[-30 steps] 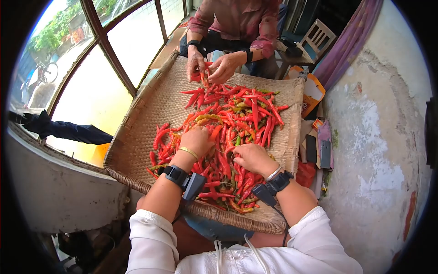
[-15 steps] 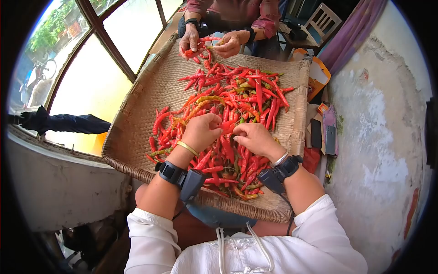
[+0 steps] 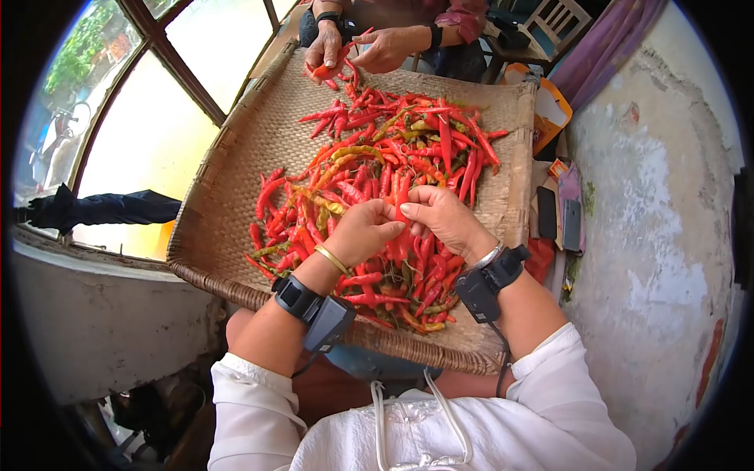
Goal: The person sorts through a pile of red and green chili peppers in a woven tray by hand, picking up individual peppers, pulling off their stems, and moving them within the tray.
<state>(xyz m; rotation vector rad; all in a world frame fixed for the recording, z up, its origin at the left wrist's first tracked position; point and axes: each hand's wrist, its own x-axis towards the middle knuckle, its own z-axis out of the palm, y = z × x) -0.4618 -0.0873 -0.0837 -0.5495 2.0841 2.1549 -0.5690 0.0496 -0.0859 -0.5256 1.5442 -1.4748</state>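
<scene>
A red chili pepper (image 3: 403,196) stands nearly upright between my two hands, above the pile. My left hand (image 3: 363,232) is closed, pinching it from the left with thumb and fingertips. My right hand (image 3: 446,223) is closed on the same chili from the right. Beneath and around both hands lies a heap of chilies (image 3: 369,279), mostly red with some yellow and green ones. The heap rests in a wide woven basket tray (image 3: 251,145). Part of the held chili is covered by my fingers.
Across the tray, a co-worker's hands (image 3: 353,52) hold red chilies over its far edge. A folded dark umbrella (image 3: 126,210) lies by the window at left. Two phones (image 3: 572,224) and a yellow-edged box (image 3: 550,110) sit right of the tray, beside the wall (image 3: 652,228).
My hands have come closer together, and the chili between them now points upward. The co-worker's hands have shifted slightly. The view has tilted a little.
</scene>
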